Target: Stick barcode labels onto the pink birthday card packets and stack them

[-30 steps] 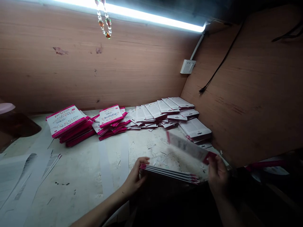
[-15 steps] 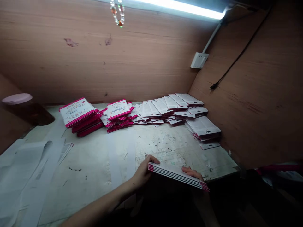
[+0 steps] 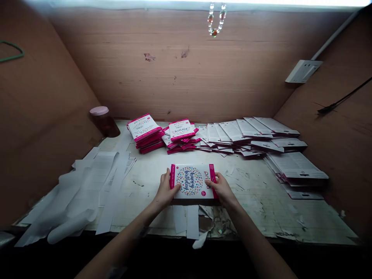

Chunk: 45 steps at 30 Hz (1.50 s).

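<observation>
- Green curved piece (image 3: 11,53): on the brown left wall; only part is in view.
- Loose white paper sheets (image 3: 72,193): spread over the left side of the pale, scuffed table (image 3: 261,211); some overhang the front edge.
- Brown cylindrical container with pink lid (image 3: 106,124): at the rear left, near the wall; appears tilted in this view.
- Tall stack of white-and-pink printed packets (image 3: 144,130): at the rear, just right of the container; printed faces up.
- Left hand (image 3: 167,190): grip closed on the left end of the held pack; thumb on the front face.
- Smaller stack of white-and-pink "birthday" packets (image 3: 180,130): at the rear, beside the tall stack.
- Flat rectangular white-and-pink "happy birthday" pack (image 3: 190,180): held between both hands, at the middle front of the table; lettering runs sideways; contact with the table cannot be told.
- Clear-and-amber bead string (image 3: 214,31): hangs at the top, before the rear wall.
- Right hand (image 3: 223,190): grip closed on the right end of the pack; thumb on the front face.
- Overlapping row of white-faced packets (image 3: 232,131): along the rear, reaching the right corner.
- Pile of white-faced packets with dark slots (image 3: 300,164): at the right, in front of that row.
- White wall socket (image 3: 303,71): above the row; black cable (image 3: 331,108) beside it.
</observation>
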{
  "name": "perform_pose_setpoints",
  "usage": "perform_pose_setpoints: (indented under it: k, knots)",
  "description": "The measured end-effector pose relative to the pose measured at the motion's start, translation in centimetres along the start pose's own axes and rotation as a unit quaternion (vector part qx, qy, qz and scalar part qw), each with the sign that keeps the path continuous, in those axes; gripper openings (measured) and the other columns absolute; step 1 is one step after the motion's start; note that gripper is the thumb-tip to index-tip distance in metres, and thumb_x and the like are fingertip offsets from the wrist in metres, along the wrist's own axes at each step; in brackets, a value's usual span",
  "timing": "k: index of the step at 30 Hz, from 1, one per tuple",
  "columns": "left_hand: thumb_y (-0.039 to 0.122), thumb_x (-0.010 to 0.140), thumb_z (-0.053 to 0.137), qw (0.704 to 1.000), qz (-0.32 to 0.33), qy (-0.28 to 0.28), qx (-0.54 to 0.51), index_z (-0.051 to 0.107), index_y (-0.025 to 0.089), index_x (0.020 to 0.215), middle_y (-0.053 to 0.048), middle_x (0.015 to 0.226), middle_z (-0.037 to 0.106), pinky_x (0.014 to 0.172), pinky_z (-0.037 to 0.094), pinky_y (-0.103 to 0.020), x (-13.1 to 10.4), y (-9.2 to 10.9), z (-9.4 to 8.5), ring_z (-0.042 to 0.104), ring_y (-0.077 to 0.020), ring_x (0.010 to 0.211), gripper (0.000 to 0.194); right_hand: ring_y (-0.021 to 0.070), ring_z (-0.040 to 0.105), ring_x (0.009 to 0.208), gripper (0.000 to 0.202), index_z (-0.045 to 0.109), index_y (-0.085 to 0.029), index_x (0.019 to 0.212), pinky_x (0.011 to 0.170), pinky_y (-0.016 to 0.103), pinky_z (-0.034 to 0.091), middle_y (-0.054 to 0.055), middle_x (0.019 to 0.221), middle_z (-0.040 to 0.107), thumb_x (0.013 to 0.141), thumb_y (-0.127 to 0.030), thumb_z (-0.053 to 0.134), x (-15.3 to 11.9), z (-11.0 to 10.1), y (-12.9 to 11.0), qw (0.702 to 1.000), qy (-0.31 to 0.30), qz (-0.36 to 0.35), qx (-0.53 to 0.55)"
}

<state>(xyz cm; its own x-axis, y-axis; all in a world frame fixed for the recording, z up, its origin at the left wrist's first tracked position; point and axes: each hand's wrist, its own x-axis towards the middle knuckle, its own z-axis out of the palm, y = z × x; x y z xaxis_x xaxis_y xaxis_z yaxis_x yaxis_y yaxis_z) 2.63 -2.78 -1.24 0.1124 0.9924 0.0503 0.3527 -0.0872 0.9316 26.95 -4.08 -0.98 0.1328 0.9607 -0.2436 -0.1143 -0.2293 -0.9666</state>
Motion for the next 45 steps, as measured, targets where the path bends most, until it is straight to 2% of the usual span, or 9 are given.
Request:
perform_pose_setpoints:
  k: [3,6,14,17,20,27,33,38,45]
  knots:
    - [0.035,0.076,0.072,0.973,0.123,-0.021,0.194,0.050,0.025,0.134,-0.012,0.147,0.035,0.112,0.024,-0.057,-0.3,0.0,-0.2,0.026,-0.0376,0.138,0.063,0.0262,0.070,0.067,0.037,0.045,-0.024,0.090,0.055,0.040,0.059,0.005,0.081,0.073,0.067,-0.035,0.072,0.8,0.2,1.1,0.999,0.026,-0.014,-0.040]
    - [0.035,0.075,0.074,0.935,0.205,-0.118,0.265,0.064,0.026,0.115,-0.010,0.137,0.049,0.110,0.027,-0.056,-0.1,0.9,0.0,0.034,-0.0365,0.132,0.042,0.0263,0.070,0.072,0.034,0.046,-0.024,0.092,0.060,0.041,0.059,0.006,0.083,0.071,0.069,-0.035,0.068,1.2,-0.1,2.0,0.993,0.057,-0.027,-0.099]
    - [0.040,0.056,0.088,0.897,0.221,-0.207,0.321,0.058,0.024,0.119,-0.013,0.134,0.049,0.102,0.036,-0.055,1.2,0.8,0.6,0.041,-0.0382,0.123,0.071,0.0399,0.048,0.113,0.055,0.052,-0.022,0.110,0.095,0.056,0.041,0.015,0.114,0.051,0.062,-0.034,0.076,1.2,0.4,2.3,0.913,0.166,-0.138,-0.346]
    - [0.041,0.058,0.087,0.893,0.221,-0.211,0.330,0.058,0.024,0.121,-0.014,0.136,0.048,0.104,0.035,-0.055,1.1,0.4,0.7,0.040,-0.0385,0.124,0.072,0.0393,0.042,0.115,0.042,0.055,-0.021,0.115,0.094,0.054,0.039,0.016,0.116,0.048,0.078,-0.038,0.066,4.1,2.0,0.5,0.851,0.122,-0.200,-0.470]
    - [0.043,0.060,0.086,0.891,0.224,-0.210,0.333,0.057,0.024,0.122,-0.014,0.137,0.047,0.104,0.035,-0.054,1.0,0.3,0.7,0.040,-0.0385,0.125,0.072,0.0321,0.045,0.113,0.028,0.057,-0.018,0.111,0.095,0.046,0.039,0.014,0.115,0.052,0.085,-0.028,0.057,8.9,3.7,-1.6,0.854,0.041,-0.181,-0.487]
    - [0.051,0.061,0.083,0.879,0.233,-0.213,0.358,0.055,0.024,0.123,-0.014,0.137,0.046,0.104,0.036,-0.053,1.2,0.4,0.5,0.040,-0.0382,0.124,0.073,0.0200,0.056,0.079,0.018,0.060,-0.018,0.077,0.073,0.031,0.045,0.001,0.074,0.059,0.063,-0.017,0.073,15.6,4.7,-4.2,0.867,-0.041,-0.163,-0.468]
    - [0.061,0.060,0.078,0.864,0.261,-0.213,0.373,0.054,0.026,0.123,-0.012,0.136,0.046,0.103,0.037,-0.053,1.7,0.3,0.4,0.041,-0.0380,0.123,0.075,0.0147,0.057,0.065,0.007,0.051,-0.021,0.085,0.063,0.026,0.046,-0.002,0.073,0.059,0.080,-0.020,0.056,9.3,3.8,-4.9,0.888,-0.048,-0.234,-0.393]
    - [0.062,0.063,0.076,0.877,0.266,-0.207,0.343,0.049,0.022,0.129,-0.014,0.135,0.047,0.105,0.037,-0.052,1.8,-0.2,0.4,0.040,-0.0362,0.124,0.082,0.0176,0.063,0.074,0.003,0.053,-0.022,0.090,0.068,0.029,0.049,0.003,0.081,0.065,0.088,-0.021,0.051,1.5,3.2,-0.9,0.859,-0.049,-0.350,-0.371]
    - [0.068,0.066,0.071,0.860,0.258,-0.223,0.379,0.037,0.020,0.144,-0.016,0.140,0.043,0.105,0.035,-0.053,1.8,-0.2,0.5,0.039,-0.0380,0.126,0.097,0.0215,0.064,0.078,0.014,0.058,-0.020,0.095,0.072,0.034,0.051,0.008,0.086,0.069,0.094,-0.021,0.044,-1.5,3.2,2.6,0.833,-0.032,-0.365,-0.414]
